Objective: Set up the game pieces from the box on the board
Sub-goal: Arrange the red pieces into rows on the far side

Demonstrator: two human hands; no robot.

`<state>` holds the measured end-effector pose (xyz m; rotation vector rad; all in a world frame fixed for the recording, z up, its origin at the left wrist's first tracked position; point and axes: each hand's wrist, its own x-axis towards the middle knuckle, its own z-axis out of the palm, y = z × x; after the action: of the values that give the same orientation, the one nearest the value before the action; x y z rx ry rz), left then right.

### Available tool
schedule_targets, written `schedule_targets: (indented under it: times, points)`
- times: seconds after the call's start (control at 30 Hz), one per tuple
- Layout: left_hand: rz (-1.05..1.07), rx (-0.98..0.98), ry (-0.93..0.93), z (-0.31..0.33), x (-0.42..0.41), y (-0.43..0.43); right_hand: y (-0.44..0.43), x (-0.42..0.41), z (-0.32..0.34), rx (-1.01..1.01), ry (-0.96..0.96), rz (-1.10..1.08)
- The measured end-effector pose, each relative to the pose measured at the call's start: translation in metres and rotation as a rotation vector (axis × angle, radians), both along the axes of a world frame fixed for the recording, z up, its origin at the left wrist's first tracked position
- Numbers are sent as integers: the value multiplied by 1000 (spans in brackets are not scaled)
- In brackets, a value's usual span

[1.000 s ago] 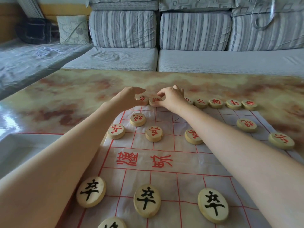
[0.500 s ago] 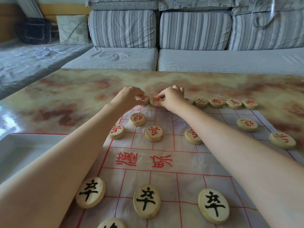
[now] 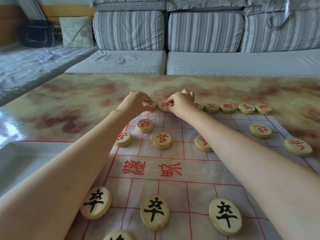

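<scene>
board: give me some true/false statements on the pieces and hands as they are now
1. Both hands are at the far row. True: the left hand holds a red piece, and the right hand holds the neighbouring piece.
2. The near pieces carry red characters. False: theirs are black.
3. The board lies on a marbled table. True.
4. The right hand holds a black-lettered piece. False: its piece is red-lettered.
5. The far row to the right of the right hand is bare. False: other red pieces stand there.
</scene>
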<state>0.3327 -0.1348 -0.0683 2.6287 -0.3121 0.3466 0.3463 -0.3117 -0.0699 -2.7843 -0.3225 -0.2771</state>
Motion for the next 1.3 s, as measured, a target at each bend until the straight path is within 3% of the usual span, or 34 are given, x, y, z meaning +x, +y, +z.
schedule_targets:
  times: [0.83, 0.97, 1.13, 1.3]
  points:
    - [-11, -33, -7, 5, -6, -3, 0, -9, 2, 5, -50, 51]
    - [-24, -28, -14, 15, -9, -11, -30, -15, 21, 182, -2, 6]
    - [-85, -34, 9, 21, -10, -46, -94, -22, 29, 149, 47, -83]
    - [-165, 19, 26, 14, -5, -83, -105, -21, 12, 87, 58, -139]
